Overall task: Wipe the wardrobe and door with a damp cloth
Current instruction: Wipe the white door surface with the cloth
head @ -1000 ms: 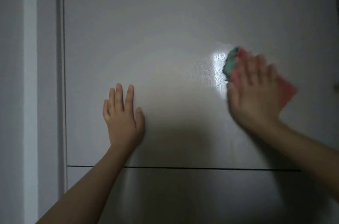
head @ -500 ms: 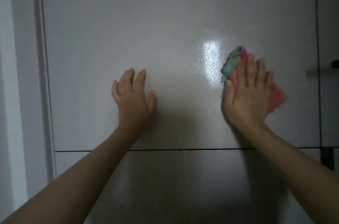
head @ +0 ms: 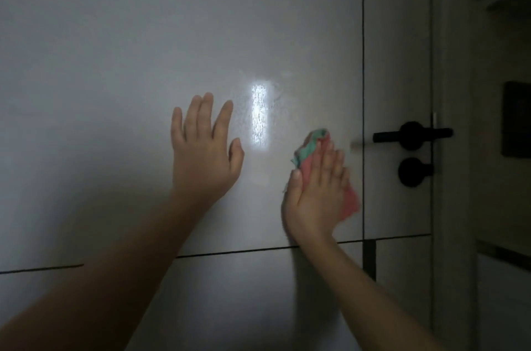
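Hands: two | left hand (head: pixel 205 149) laid flat, fingers straight, on door (head: pixel 143 49) | one pink-green cloth (head: pixel 311 149) pressed to door by right hand (head: pixel 317 192), fingers straight | one black handle (head: pixel 412 135) | no writing readable

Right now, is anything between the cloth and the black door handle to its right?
Nothing visible. The right hand presses the cloth flat on the door panel; only bare panel and a thin vertical seam lie before the handle.
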{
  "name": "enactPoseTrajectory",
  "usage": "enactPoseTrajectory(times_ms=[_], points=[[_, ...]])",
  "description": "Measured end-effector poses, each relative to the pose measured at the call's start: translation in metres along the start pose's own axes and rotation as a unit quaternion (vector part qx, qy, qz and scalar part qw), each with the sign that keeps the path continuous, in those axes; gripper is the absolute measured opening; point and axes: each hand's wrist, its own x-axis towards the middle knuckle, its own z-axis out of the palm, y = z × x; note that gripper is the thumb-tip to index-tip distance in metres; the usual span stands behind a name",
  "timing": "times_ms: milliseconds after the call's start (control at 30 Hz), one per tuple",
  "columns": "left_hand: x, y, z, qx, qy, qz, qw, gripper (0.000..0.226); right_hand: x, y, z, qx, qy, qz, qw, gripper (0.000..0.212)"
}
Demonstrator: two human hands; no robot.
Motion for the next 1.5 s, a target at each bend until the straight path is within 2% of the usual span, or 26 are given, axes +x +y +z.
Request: enactPoseTrajectory(times_ms=[67,133,167,200,300,367,400,433,500,533,567,600,700,767,800,867,933,967,1000,1033,1133,1300,1367,1400,1500], points=[[0.0,0.0,0.002,0.004,0.005,0.005,1.0,0.058,-0.025,0.004,0.0,-0.027,-0.056,-0.094,0.994,0.058],[-0.001,0.001,0.003,-0.002,0.006,0.002,1.0,0.059,-0.025,0.028,-0.007,-0.056,-0.104,-0.204,0.972,0.058],[-0.001,0.001,0.003,-0.004,0.011,0.001,1.0,0.059,-0.013,0.04,-0.011,-0.054,-0.104,-0.214,0.97,0.057],[-0.001,0.003,0.005,-0.006,0.017,0.002,1.0,0.058,0.003,0.05,-0.016,-0.045,-0.09,-0.184,0.978,0.057],[-0.003,0.008,0.006,-0.009,0.028,0.0,1.0,0.057,0.055,0.059,-0.022,0.005,0.007,0.036,0.999,0.064],[-0.002,0.011,0.006,-0.014,0.028,-0.003,1.0,0.058,0.061,0.045,-0.021,0.006,0.048,0.097,0.994,0.066],[-0.001,0.01,0.007,-0.014,0.027,-0.002,1.0,0.058,0.054,0.035,-0.017,0.006,0.041,0.077,0.996,0.065],[0.0,0.01,0.007,-0.013,0.029,-0.002,1.0,0.058,0.041,0.028,-0.014,0.0,0.016,0.021,1.0,0.062],[0.0,0.007,0.007,-0.007,0.031,-0.001,0.999,0.058,0.014,0.022,-0.01,-0.031,-0.048,-0.138,0.989,0.059],[-0.001,0.007,0.006,-0.006,0.03,-0.001,1.0,0.058,0.014,0.027,-0.011,-0.046,-0.068,-0.191,0.978,0.058],[-0.001,0.007,0.006,-0.003,0.028,-0.001,1.0,0.059,0.025,0.033,-0.015,-0.05,-0.069,-0.201,0.976,0.058],[-0.002,0.008,0.006,0.0,0.026,-0.002,1.0,0.059,0.04,0.036,-0.017,-0.05,-0.054,-0.169,0.983,0.058],[-0.004,0.01,0.005,-0.005,0.026,-0.007,1.0,0.058,0.099,0.023,-0.02,-0.024,0.018,0.033,0.999,0.063],[-0.004,0.009,0.006,-0.006,0.029,-0.004,1.0,0.058,0.122,0.004,-0.013,-0.01,0.038,0.09,0.995,0.065],[-0.004,0.008,0.007,-0.006,0.032,-0.002,0.999,0.058,0.118,-0.008,-0.009,-0.011,0.041,0.071,0.997,0.065],[-0.004,0.003,0.008,-0.002,0.037,0.004,0.999,0.059,0.086,-0.027,-0.001,-0.021,0.014,-0.064,0.998,0.062],[-0.003,0.002,0.009,-0.002,0.044,0.005,0.999,0.059,0.054,-0.019,-0.001,-0.05,-0.039,-0.222,0.973,0.061],[-0.002,0.003,0.009,-0.001,0.046,0.006,0.999,0.059,0.053,-0.007,-0.003,-0.061,-0.055,-0.259,0.962,0.06],[-0.002,0.005,0.009,-0.002,0.043,0.007,0.999,0.058,0.06,0.006,-0.007,-0.061,-0.057,-0.255,0.963,0.06],[-0.002,0.006,0.008,-0.006,0.042,0.005,0.999,0.058,0.068,0.015,-0.011,-0.059,-0.043,-0.216,0.974,0.06],[-0.003,0.006,0.007,-0.015,0.04,0.002,0.999,0.058,0.088,0.029,-0.018,-0.007,0.013,-0.057,0.998,0.06],[0.001,0.004,0.008,-0.019,0.043,0.003,0.999,0.057,0.069,0.042,-0.012,0.039,0.077,0.101,0.991,0.068],[-0.001,0.005,0.008,-0.019,0.043,0.004,0.999,0.057,0.038,0.042,-0.01,0.033,0.062,0.12,0.99,0.071],[0.0,0.005,0.008,-0.016,0.041,0.007,0.999,0.057,0.024,0.043,-0.009,0.025,0.037,0.09,0.995,0.069],[-0.005,0.004,0.007,-0.022,0.03,0.013,0.999,0.058,0.003,0.073,-0.022,-0.027,-0.052,-0.108,0.992,0.06]])
